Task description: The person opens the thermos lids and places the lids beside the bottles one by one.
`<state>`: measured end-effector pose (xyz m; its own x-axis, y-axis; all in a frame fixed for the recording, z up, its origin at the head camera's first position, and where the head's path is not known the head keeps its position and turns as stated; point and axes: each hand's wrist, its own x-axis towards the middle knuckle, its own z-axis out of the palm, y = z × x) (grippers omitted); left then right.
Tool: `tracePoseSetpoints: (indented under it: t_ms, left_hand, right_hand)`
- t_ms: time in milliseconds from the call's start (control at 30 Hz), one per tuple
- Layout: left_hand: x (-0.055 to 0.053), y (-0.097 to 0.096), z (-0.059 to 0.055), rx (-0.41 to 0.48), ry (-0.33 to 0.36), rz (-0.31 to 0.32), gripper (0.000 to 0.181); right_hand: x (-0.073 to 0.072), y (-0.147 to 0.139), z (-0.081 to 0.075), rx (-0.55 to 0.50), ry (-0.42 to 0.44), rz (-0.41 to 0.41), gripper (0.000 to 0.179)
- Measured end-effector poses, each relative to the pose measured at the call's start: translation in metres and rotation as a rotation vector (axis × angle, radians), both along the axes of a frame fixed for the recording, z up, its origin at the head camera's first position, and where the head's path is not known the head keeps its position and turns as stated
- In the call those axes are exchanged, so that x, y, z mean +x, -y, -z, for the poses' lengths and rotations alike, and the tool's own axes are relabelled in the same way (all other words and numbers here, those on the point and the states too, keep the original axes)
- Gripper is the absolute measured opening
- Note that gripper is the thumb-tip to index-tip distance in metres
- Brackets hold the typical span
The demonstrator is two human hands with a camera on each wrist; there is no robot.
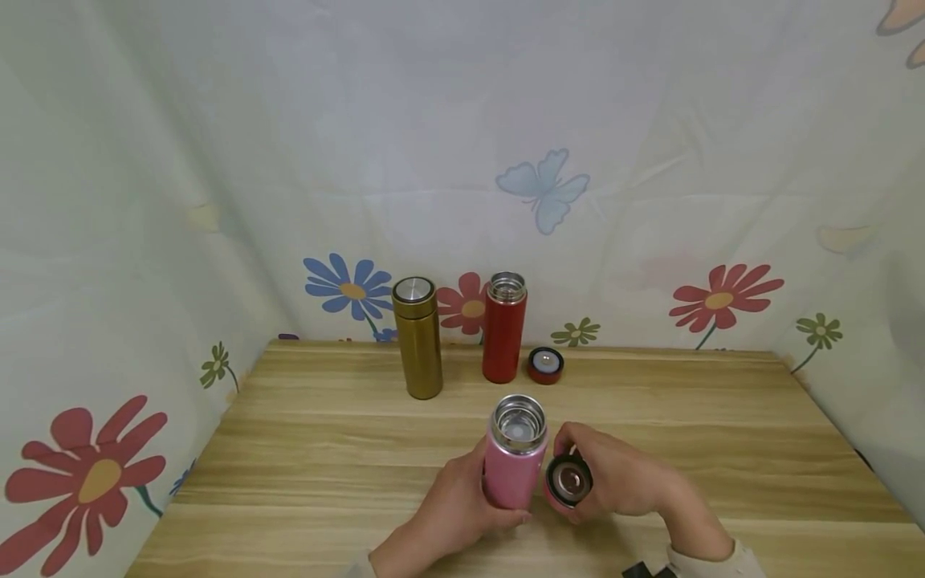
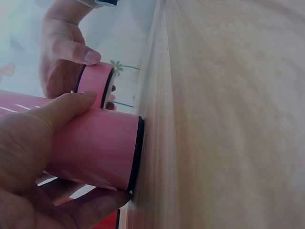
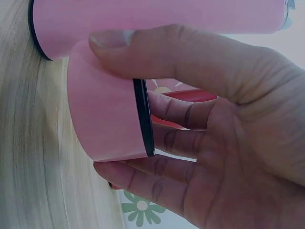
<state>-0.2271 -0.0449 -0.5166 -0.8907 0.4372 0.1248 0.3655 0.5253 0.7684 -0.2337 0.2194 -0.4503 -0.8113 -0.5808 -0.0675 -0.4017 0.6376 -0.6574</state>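
Note:
My left hand (image 1: 455, 502) grips a pink thermos bottle (image 1: 515, 478) low on its body. The bottle stands upright with its steel mouth uncovered, its dark base at the wooden tabletop in the left wrist view. Just right of it, my right hand (image 1: 625, 474) holds the pink lid (image 1: 568, 480) between thumb and fingers. That lid is upside down, its hollow inside facing up. In the right wrist view the thumb lies across the lid's pink side (image 3: 107, 114), and the black rim points toward the palm. Lid and bottle are close together; whether they touch I cannot tell.
A gold thermos (image 1: 421, 353) with its lid on stands at the back left of the wooden table (image 1: 325, 474). Beside it is a red thermos (image 1: 503, 341) without a lid. The red lid (image 1: 545, 367) lies inside-up to its right. A flowered cloth (image 1: 636, 241) hangs behind.

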Motion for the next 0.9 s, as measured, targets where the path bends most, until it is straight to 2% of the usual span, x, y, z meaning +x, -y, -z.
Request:
tracePoseSetpoints:
  t_ms: [633,900]
  left_hand:
    - [0.003,-0.0015,-0.0028,-0.012,0.011,-0.018,0.085]
    - [0.0028,-0.0026,-0.0012,0.011,0.014,-0.03,0.086]
  right_hand:
    - [0.0005,-0.0011,-0.0002,-0.013,0.0,0.003,0.065]
    - [0.0014,-0.0053,-0.0004,-0.018,-0.008,0.023,0.067]
